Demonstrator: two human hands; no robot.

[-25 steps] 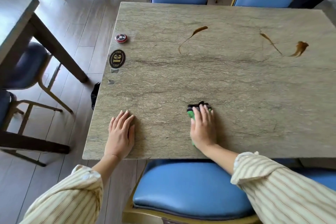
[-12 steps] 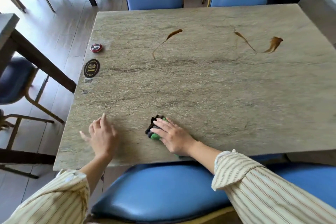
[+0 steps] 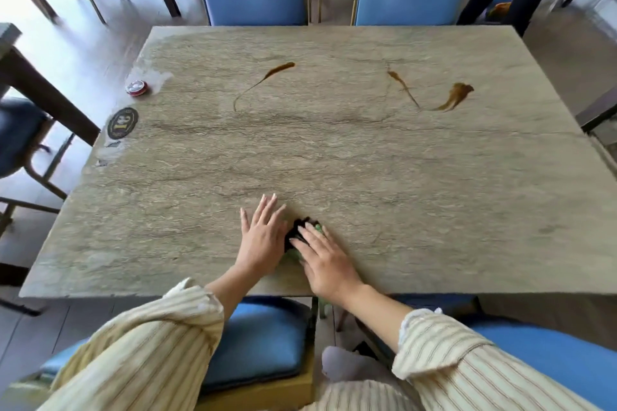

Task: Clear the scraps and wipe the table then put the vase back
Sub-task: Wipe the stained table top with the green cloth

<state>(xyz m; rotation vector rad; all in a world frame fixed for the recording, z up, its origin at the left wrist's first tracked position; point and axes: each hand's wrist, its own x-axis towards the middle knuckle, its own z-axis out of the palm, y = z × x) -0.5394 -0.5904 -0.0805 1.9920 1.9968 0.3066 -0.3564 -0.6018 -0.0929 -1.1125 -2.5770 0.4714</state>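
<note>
The cloth (image 3: 300,232), a dark and green bundle, lies on the near middle of the worktop (image 3: 434,210), mostly hidden under the right hand (image 3: 325,259). That hand lies flat on it with straight fingers, pressing rather than clutching, so its grip is wide. The left hand (image 3: 262,238) has come in from the near left and now lies flat on the worktop just beside the cloth, its edge touching or nearly touching the bundle; its grip is wide too and holds nothing.

A second ago the left hand rested well to the left, apart from the cloth, and half a second ago it was lifted with spread fingers. The right hand has turned, its fingers now pointing left and far, and has drawn the cloth a little nearer to the body's middle. This suggests both hands are gathering or refolding the cloth before the next wipe.

The wiping is far from done: three brown smears (image 3: 277,70) (image 3: 400,85) (image 3: 455,95) sit untouched on the far half, as they did before. No vase shows anywhere. At the left edge lie a round red disc (image 3: 137,88) and a dark oval badge (image 3: 122,122).
</note>
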